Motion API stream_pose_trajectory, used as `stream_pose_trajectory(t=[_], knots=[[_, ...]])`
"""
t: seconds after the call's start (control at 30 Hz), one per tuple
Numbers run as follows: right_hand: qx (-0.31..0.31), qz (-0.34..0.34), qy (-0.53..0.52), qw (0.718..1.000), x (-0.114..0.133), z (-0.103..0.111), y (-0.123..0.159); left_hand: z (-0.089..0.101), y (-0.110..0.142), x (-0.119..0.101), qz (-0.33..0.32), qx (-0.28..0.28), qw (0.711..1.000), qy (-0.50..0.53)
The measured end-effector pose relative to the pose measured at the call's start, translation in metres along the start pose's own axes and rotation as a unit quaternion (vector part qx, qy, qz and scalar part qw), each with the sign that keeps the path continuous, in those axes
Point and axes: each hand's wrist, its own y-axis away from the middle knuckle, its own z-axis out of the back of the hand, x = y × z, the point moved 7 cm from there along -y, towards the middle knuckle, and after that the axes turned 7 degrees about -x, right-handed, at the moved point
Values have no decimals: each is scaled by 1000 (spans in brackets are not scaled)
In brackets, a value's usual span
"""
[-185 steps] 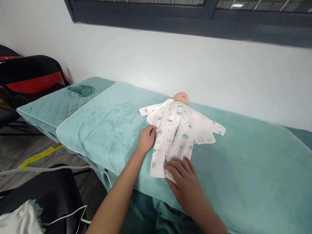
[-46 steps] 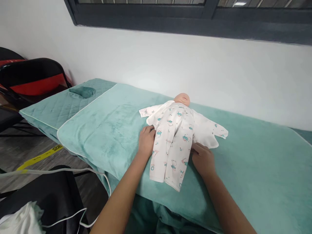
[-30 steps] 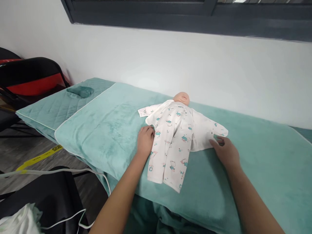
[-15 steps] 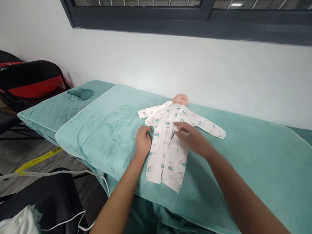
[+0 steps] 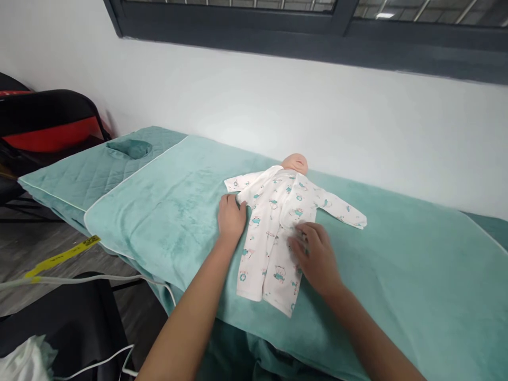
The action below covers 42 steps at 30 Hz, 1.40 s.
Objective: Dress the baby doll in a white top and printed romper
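A white baby romper point(image 5: 254, 243) with small animal prints lies face up on the teal bed cover, sleeves spread and legs toward me. Out of its neck shows the pinkish head of a doll point(image 5: 296, 163), close to the wall. My left hand point(image 5: 231, 218) rests at the romper's left side, just below the armpit, its fingers loosely bent and the thumb apart. Over the right leg hovers or rests my right hand point(image 5: 317, 259), fingers curved and spread from the thumb, by the lower corner of the front flap. I see nothing held in either hand.
The bed's teal cover point(image 5: 170, 196) runs along the white wall beneath a dark window frame point(image 5: 246, 32). At the left end the bed has a face hole point(image 5: 129, 149). Black chairs point(image 5: 51, 121) and a pale cable point(image 5: 99, 277) are at left, with white cloth point(image 5: 27, 360) at lower left.
My right hand has moved down from the romper's middle to its right leg. The front flap now lies flatter across the front. My left hand has shifted slightly up and left.
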Motion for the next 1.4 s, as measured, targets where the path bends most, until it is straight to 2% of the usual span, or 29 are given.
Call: stream_pose_trajectory(t=[0.17, 0.27, 0.4, 0.47, 0.57, 0.67, 0.77, 0.83, 1.0, 1.1, 1.17, 1.23, 1.3, 1.4], knots=[[71, -31, -41, 996, -2, 3, -12, -11, -18, 1, 5, 26, 997, -77], [91, -51, -53, 993, 0, -3, -36, -14, -20, -1, -3, 50, 994, -99], [85, -57, -62, 993, 7, -22, -74, -13, -19, -2, -8, 64, 993, -95], [78, -56, -91, 991, 12, -34, -93, -12, -18, 1, 8, 68, 996, -53], [76, -71, -105, 989, 13, -52, -121, -13, -16, 4, 29, 80, 994, 65], [108, -91, -98, 985, 11, -71, -145, -15, -14, 3, 28, 91, 984, 150], [158, -127, -127, 971, 7, -89, -160, -16, -16, 5, 49, 77, 971, 220], [183, -162, -158, 957, 3, -97, -162, -17, -20, 8, 80, 56, 951, 292], [186, -214, -239, 929, -6, -104, -157, -21, -39, 25, 204, -8, 869, 450], [179, -230, -264, 919, -10, -105, -155, -24, -45, 25, 245, 1, 807, 537], [172, -242, -263, 918, -12, -106, -156, -24, -44, 17, 251, 29, 758, 602], [160, -256, -257, 918, -13, -107, -158, -22, -39, 5, 229, 77, 724, 645], [144, -273, -242, 920, -14, -107, -159, -22, -29, -9, 208, 151, 697, 670], [115, -280, -176, 937, -16, -103, -161, -25, -10, -26, 186, 294, 678, 647]])
